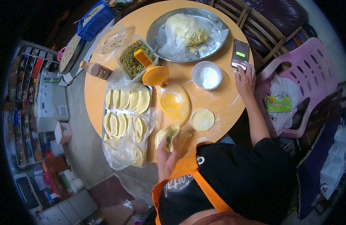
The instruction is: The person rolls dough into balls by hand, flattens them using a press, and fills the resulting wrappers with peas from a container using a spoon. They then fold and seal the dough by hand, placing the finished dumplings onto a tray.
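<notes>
My left hand [166, 159] cups a folded dough wrapper [162, 138] with green filling showing in its opening. Close beside it lies another piece of dough [185, 138], partly hidden. My right hand [245, 78] reaches across the table's right side, its fingers stretched out and touching the lower end of a phone [240, 52] with a lit screen. A flat round dough wrapper [202, 119] lies between my hands. Above it sits a shallow yellow plastic dish [174, 104]. An orange round tool with a handle [155, 75] rests by the tub of green filling [132, 56].
A metal tray [104, 129] holds several folded dumplings partly under plastic film. A bowl of white flour [206, 75] stands near a large metal pan [155, 41] holding bagged dough [186, 28]. A bottle [98, 70] lies at left. A pink chair [300, 75] stands at right.
</notes>
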Demonstrator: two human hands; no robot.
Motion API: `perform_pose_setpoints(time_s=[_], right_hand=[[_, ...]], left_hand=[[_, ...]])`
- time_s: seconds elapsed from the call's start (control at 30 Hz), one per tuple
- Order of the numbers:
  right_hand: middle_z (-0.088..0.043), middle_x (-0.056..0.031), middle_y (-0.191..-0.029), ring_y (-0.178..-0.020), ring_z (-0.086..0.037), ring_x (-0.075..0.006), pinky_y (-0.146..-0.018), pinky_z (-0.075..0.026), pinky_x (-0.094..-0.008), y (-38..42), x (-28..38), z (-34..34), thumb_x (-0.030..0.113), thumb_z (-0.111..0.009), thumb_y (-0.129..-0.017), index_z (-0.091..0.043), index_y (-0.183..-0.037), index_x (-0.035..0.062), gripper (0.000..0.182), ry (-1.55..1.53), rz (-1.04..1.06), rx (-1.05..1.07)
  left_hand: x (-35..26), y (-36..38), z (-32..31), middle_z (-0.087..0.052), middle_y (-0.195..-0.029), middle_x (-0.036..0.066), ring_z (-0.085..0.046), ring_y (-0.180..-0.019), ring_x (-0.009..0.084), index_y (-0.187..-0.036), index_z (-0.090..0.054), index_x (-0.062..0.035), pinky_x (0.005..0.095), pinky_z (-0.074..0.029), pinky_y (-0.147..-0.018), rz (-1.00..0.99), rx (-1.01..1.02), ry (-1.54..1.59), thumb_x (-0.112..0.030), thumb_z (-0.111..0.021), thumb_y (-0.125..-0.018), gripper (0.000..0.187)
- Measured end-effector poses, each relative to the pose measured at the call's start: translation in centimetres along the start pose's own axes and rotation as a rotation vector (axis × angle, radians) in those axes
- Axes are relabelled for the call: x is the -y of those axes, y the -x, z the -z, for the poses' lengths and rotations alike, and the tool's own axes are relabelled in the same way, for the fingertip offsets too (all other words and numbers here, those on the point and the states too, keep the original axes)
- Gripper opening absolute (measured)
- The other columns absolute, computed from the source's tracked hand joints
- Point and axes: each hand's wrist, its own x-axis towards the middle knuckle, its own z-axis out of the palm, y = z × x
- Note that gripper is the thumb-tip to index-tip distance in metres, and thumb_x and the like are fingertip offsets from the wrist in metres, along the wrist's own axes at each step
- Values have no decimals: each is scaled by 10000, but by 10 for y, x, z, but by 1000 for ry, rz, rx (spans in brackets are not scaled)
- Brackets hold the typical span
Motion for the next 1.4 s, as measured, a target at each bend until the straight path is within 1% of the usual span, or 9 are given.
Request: perform_pose_setpoints(time_s=[0.1, 0.4, 0.5, 0.8, 0.9, 1.1, 1.2, 1.3, 1.4], right_hand=[[-507, -153, -1330, -1296, -417, -381, -1060, -372, -484, 0, 0, 1, 165, -711, -835, -648, -1159, 81, 340, 1, 4, 0], [-511, -160, -1322, -1281, -429, -387, -1059, -374, -483, -1, 1, 3, 152, -710, -830, -647, -1155, 74, 341, -7, 16, -7], [-512, -157, -1322, -1280, -430, -388, -1058, -375, -483, -1, 1, 2, 155, -712, -830, -649, -1154, 74, 339, 2, 12, -3], [-508, -155, -1325, -1287, -425, -383, -1058, -375, -489, -1, 1, 2, 158, -713, -831, -651, -1148, 74, 333, -5, 6, 4], [-507, -155, -1324, -1290, -422, -380, -1059, -375, -488, -2, 2, 2, 169, -709, -837, -650, -1146, 73, 329, 7, -3, 15], [-506, -153, -1323, -1294, -419, -378, -1061, -373, -489, 0, 2, 1, 186, -699, -848, -647, -1146, 73, 323, 0, -5, 8], [-506, -150, -1321, -1297, -416, -377, -1061, -372, -489, 0, 1, 0, 184, -699, -851, -645, -1149, 74, 323, -1, -1, 1], [-504, -147, -1322, -1299, -413, -375, -1061, -372, -488, 0, 1, 1, 182, -698, -853, -643, -1153, 75, 323, 6, -1, 6], [-503, -145, -1321, -1299, -413, -374, -1061, -373, -488, -1, 2, 2, 181, -698, -853, -642, -1157, 75, 326, 3, -1, 7]], left_hand=[[0, 2, -2, -430, -1421, 269, -499, -1285, 355, -1423, -372, 12, 322, -612, -857, -3, 8, 17, -99, -547, -954, 513], [-2, -2, 7, -442, -1407, 277, -508, -1273, 373, -1415, -379, 26, 340, -617, -850, -9, -36, 52, -74, -560, -945, 513], [-3, -3, 6, -449, -1403, 274, -504, -1277, 376, -1409, -386, 30, 339, -616, -851, -7, -11, 26, -83, -551, -953, 498], [-2, -2, 2, -465, -1393, 266, -533, -1253, 342, -1400, -399, 24, 316, -619, -832, 10, -15, 8, -106, -548, -963, 480], [-1, 1, -2, -472, -1391, 258, -525, -1261, 349, -1400, -402, 18, 320, -620, -827, -58, -93, -53, -107, -552, -961, 481], [-4, -2, 8, -478, -1390, 248, -525, -1256, 365, -1404, -407, 15, 342, -616, -845, -45, -61, -19, -119, -554, -963, 484], [-4, -3, 6, -476, -1394, 249, -525, -1259, 357, -1406, -411, 12, 340, -617, -842, 14, -10, 34, -129, -544, -970, 476], [-3, -3, 8, -480, -1392, 245, -533, -1253, 341, -1403, -418, 9, 334, -621, -828, 6, -62, 29, -136, -540, -973, 470], [-2, -4, 8, -488, -1388, 237, -545, -1241, 325, -1397, -426, 8, 326, -622, -820, 1, -46, 11, -130, -550, -968, 467]])
